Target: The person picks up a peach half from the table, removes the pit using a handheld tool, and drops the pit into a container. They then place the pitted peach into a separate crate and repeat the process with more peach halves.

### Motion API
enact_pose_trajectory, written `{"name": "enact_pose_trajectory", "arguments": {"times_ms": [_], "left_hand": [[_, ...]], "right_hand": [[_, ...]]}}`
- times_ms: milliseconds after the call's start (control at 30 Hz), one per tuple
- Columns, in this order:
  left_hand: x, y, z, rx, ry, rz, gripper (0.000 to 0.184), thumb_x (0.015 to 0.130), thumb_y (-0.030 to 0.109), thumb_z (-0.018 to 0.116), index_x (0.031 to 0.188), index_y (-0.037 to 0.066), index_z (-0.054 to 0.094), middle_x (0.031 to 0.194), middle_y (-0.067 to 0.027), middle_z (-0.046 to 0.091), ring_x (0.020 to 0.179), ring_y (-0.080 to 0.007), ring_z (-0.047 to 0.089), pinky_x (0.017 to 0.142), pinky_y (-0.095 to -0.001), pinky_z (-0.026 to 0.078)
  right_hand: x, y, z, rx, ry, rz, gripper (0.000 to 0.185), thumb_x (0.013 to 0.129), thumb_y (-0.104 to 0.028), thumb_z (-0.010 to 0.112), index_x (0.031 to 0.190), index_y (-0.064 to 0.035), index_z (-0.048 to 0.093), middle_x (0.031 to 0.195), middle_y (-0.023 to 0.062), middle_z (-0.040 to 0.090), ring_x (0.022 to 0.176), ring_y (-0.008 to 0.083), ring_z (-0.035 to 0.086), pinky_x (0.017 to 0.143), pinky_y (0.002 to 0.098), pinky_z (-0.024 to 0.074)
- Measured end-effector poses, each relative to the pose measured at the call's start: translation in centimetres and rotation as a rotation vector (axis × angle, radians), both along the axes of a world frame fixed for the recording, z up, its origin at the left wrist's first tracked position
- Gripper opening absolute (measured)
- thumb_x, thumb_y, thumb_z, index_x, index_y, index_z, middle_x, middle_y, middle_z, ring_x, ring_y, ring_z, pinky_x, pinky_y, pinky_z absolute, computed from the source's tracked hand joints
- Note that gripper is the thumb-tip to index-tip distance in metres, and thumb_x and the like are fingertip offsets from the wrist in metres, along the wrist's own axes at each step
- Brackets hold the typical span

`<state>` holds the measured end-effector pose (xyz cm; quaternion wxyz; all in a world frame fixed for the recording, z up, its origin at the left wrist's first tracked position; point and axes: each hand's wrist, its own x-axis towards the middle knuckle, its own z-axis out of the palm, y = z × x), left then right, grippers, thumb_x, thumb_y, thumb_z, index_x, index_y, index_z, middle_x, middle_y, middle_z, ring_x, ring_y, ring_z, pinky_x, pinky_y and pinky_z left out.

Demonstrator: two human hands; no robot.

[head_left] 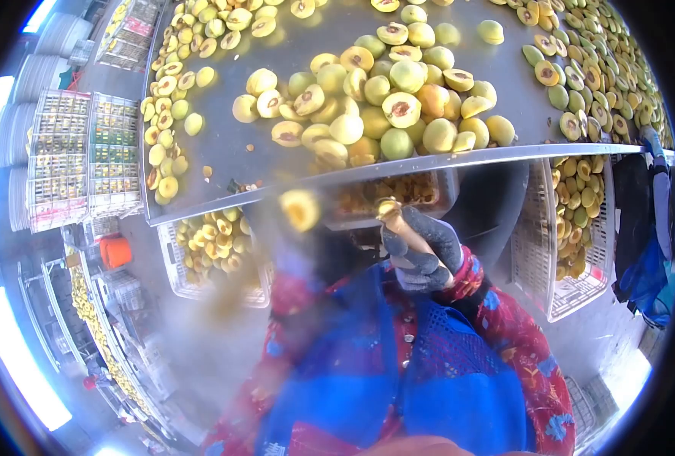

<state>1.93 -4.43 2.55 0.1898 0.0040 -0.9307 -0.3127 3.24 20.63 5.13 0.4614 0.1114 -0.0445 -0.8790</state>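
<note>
My left hand [293, 254] is smeared in the picture, with a halved yellow stone fruit [299, 210] at its fingertips, cut face showing. The finger positions are hard to make out, but the fruit half appears gripped. In a grey glove, my right hand [421, 254] closes around a wooden-handled tool [415, 234], whose metal tip points up and left. Both hands are in front of my body, just below the metal table edge [398, 169]. Beyond that edge lies a heap of halved yellow-green stone fruit [398, 106], some showing brown stones or hollows.
Under the table edge sits a bin [436, 190] with orange-brown pieces. White crates of fruit halves stand at left [258, 285] and right [543, 266]. More fruit [581, 68] covers the table's right side. A co-worker's sleeve [662, 205] shows at far right. Stacked crates [60, 163] stand left.
</note>
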Motion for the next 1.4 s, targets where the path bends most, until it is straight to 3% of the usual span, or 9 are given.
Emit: {"name": "enact_pose_trajectory", "arguments": {"times_ms": [33,67,167,567,767,967,1133,1200,1400], "left_hand": [[-0.1,-8.3,-3.1,0.910,-0.088,0.292,0.036,0.092,0.019,0.062,0.122,0.001,0.053,0.107,-0.0136,0.064,0.097,-0.0235,0.063,0.087,-0.0340,0.051],[0.1,-6.4,2.9,-0.019,-0.140,0.297,0.039,0.091,0.021,0.062,0.122,-0.001,0.054,0.111,-0.0174,0.062,0.100,-0.0283,0.062,0.086,-0.0377,0.050],[-2.5,-5.5,4.9,-0.334,-0.112,0.291,0.040,0.090,0.023,0.061,0.122,-0.001,0.055,0.115,-0.0214,0.059,0.104,-0.0349,0.059,0.089,-0.0417,0.047],[-11.7,0.3,1.4,-0.323,-0.391,-0.466,0.056,0.074,0.023,0.076,0.123,0.009,0.053,0.103,-0.0146,0.061,0.098,-0.0311,0.060,0.086,-0.0398,0.050],[-7.5,1.0,3.6,1.258,-0.697,-0.258,0.055,0.080,0.012,0.073,0.129,0.008,0.051,0.105,-0.0062,0.060,0.089,-0.0148,0.062,0.072,-0.0270,0.054],[-3.7,1.7,0.2,0.933,-0.560,-0.384,0.045,0.102,0.040,0.041,0.126,0.003,0.050,0.108,-0.0106,0.061,0.087,-0.0181,0.064,0.067,-0.0284,0.055],[-2.0,5.0,4.5,1.115,-0.640,-0.252,0.039,0.101,0.021,0.040,0.130,-0.005,0.042,0.120,-0.0158,0.053,0.107,-0.0284,0.053,0.096,-0.0369,0.043],[-1.8,4.9,2.1,1.114,-0.568,-0.155,0.044,0.104,0.033,0.040,0.129,-0.001,0.048,0.117,-0.0116,0.059,0.105,-0.0150,0.058,0.093,-0.0282,0.046],[-0.8,5.3,0.4,0.568,-0.298,-0.467,0.077,0.066,0.020,0.078,0.131,-0.002,0.041,0.122,-0.0226,0.049,0.108,-0.0420,0.049,0.094,-0.0459,0.041]], "right_hand": [[0.0,0.2,-0.6,0.094,0.042,0.004,0.046,0.102,-0.041,0.037,0.098,0.0023,0.053,0.051,0.0027,0.048,0.031,0.0092,0.039,0.029,0.0207,0.0293],[-0.6,0.0,1.7,0.419,-0.136,0.025,0.044,0.101,-0.041,0.040,0.105,0.0006,0.055,0.052,0.0018,0.047,0.032,0.0078,0.037,0.029,0.0206,0.0281],[-0.1,0.2,-0.3,0.563,0.130,0.043,0.035,0.101,-0.034,0.046,0.110,-0.0024,0.057,0.065,0.0012,0.056,0.046,0.0071,0.050,0.041,0.0210,0.0389],[0.6,0.1,1.8,0.963,0.318,0.034,0.039,0.098,-0.039,0.050,0.105,-0.0018,0.057,0.058,0.0014,0.052,0.039,0.0093,0.043,0.037,0.0234,0.0354],[-0.2,-1.3,3.9,1.244,0.628,-0.021,0.028,0.099,-0.028,0.048,0.099,-0.0001,0.053,0.064,0.0039,0.055,0.049,0.0103,0.051,0.044,0.0263,0.0399],[0.3,-3.2,0.8,1.731,1.460,-0.416,0.022,0.091,-0.012,0.059,0.104,0.0019,0.048,0.077,0.0234,0.063,0.067,0.0418,0.062,0.054,0.0447,0.0457],[0.5,-3.2,1.3,1.663,1.283,-0.281,0.022,0.092,-0.014,0.059,0.100,0.0028,0.047,0.072,0.0233,0.062,0.062,0.0426,0.061,0.052,0.0473,0.0444],[0.6,-3.5,1.3,1.651,1.255,-0.317,0.021,0.092,-0.014,0.058,0.099,0.0025,0.047,0.072,0.0238,0.061,0.062,0.0422,0.061,0.051,0.0473,0.0441],[0.7,-3.7,1.0,1.606,1.258,-0.287,0.017,0.095,-0.016,0.053,0.096,0.0011,0.050,0.065,0.0183,0.058,0.058,0.0373,0.060,0.052,0.0434,0.0447]]}}
